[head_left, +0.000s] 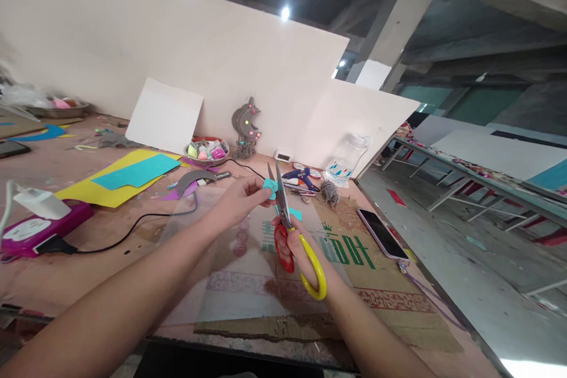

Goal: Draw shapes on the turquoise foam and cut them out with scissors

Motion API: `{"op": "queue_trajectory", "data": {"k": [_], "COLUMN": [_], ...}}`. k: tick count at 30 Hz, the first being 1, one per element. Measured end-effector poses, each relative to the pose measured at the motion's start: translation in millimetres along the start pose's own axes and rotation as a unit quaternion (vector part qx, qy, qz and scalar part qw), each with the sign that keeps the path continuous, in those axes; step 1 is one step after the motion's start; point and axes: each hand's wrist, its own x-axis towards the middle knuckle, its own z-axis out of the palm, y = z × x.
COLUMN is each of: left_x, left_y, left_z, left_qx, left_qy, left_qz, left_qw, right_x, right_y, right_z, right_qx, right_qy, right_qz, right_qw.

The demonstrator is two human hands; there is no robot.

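- The left hand [248, 199] pinches a small piece of blue paper [270, 187] between thumb and fingertips, raised above the middle of the table [110, 274].
- The right hand [303, 251] grasps the scissors [283, 204], its fingers wrapped in the red and yellow handles; the blades point toward the table's far edge, tips a little apart.
- The paper sits right beside the blades; how deep it lies between them cannot be told.
- Below the scissors, another blue scrap [295, 214] lies nearer the middle than any edge. Under both hands, a cloudy sheet [183, 274] and printed cardboard [390, 313] reach toward the near edge.
- For a clean cut, it seems best to hold the scissors steady, turn the paper with the left hand, and cut deep in the blades rather than at the tips.
- The left fingertips look close to the metal, so gripping the paper by its far side would be safer.
- The phone [383, 234] by the table's right edge and the glue gun [297, 177] toward the far edge are best kept clear of the elbows and blades.
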Motion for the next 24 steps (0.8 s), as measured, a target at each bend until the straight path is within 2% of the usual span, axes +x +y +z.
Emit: {"op": "queue_trajectory", "data": {"k": [3,24], "left_x": [0.3,2.5], "left_y": [-1.1,0.6], "left_z": [0.3,-2.9], "left_qx": [-0.003,-0.010], "left_qy": [0.001,0.028], "left_qz": [-0.001,-0.001], "left_qw": [1.000,1.000], "right_x": [0.8,2.2], "right_y": [0.5,-3.7], "right_z": [-0.4,2.3], "right_qx": [-0.012,0.010], "right_qy": [-0.018,-0.014], "right_qz": [-0.011,0.005], "right_qw": [1.000,1.000]}}
